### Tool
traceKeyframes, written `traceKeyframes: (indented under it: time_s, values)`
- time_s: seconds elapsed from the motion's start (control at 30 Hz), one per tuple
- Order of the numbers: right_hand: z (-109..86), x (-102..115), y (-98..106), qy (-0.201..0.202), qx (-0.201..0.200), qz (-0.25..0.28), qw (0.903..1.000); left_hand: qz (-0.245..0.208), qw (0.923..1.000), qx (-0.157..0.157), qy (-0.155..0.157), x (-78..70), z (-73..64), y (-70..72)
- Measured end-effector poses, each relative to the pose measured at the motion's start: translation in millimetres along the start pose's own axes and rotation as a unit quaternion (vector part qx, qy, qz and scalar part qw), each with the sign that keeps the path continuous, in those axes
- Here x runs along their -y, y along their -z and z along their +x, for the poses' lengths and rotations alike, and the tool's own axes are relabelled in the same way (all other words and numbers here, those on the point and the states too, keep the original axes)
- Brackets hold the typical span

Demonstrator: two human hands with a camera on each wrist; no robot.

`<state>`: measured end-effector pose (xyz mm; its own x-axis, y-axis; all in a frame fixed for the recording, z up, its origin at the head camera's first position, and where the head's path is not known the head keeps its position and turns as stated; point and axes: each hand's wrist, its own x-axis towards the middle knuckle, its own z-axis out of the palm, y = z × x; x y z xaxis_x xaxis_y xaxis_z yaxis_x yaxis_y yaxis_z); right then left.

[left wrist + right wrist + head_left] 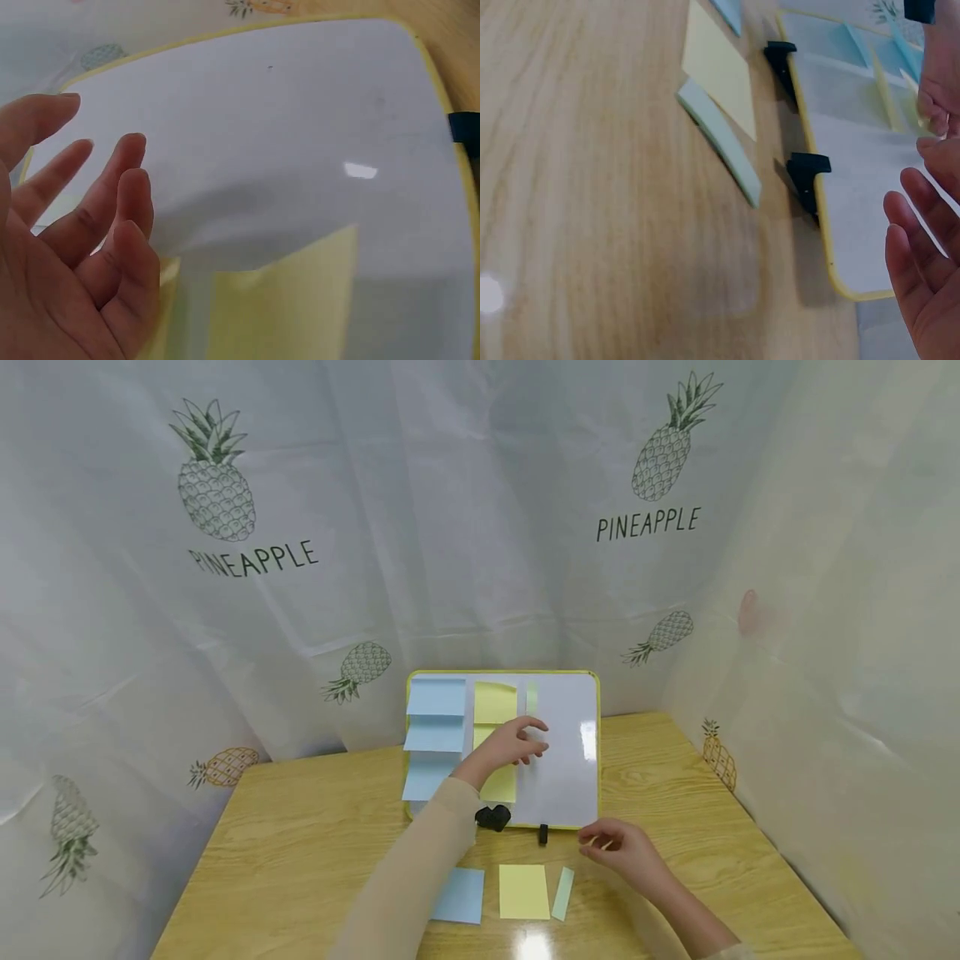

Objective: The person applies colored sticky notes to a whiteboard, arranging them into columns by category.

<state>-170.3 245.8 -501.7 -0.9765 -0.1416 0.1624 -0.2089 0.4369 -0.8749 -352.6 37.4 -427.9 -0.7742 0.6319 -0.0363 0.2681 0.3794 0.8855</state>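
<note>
A whiteboard (562,777) with a yellow rim stands tilted on the table. Blue sticky notes (437,697) run down its left side, with yellow sticky notes (495,700) beside them. One narrow green strip (532,697) sticks near the top. My left hand (513,743) is in front of the board, below that strip, fingers loosely bent and holding nothing. Near the board's lower right corner, my right hand (622,852) hovers with relaxed fingers and nothing in them. On the table lie a pad of green strips (721,141), a yellow pad (525,892) and a blue pad (461,897), partly behind the left sleeve.
Black feet (806,176) support the board's lower edge. Beside the left forearm shows a dark lumpy object (492,817). The wooden table (300,860) backs onto a pale curtain (465,527) printed with pineapples, which also hangs at both sides.
</note>
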Motion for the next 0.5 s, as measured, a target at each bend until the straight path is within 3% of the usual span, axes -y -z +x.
traceKeyframes:
  time_s: [0.27, 0.5]
  values:
    - [-6.2, -12.9, -14.1, 0.004, 0.003, 0.007, 1.0, 0.024, 0.9996, 0.01, 0.014, 16.2, -32.3, -30.9]
    - [-16.0, -19.3, -26.3, -0.012, 0.003, -0.006, 0.9999, 0.012, 0.9995, 0.029, 0.001, 38.9, -56.7, -57.1]
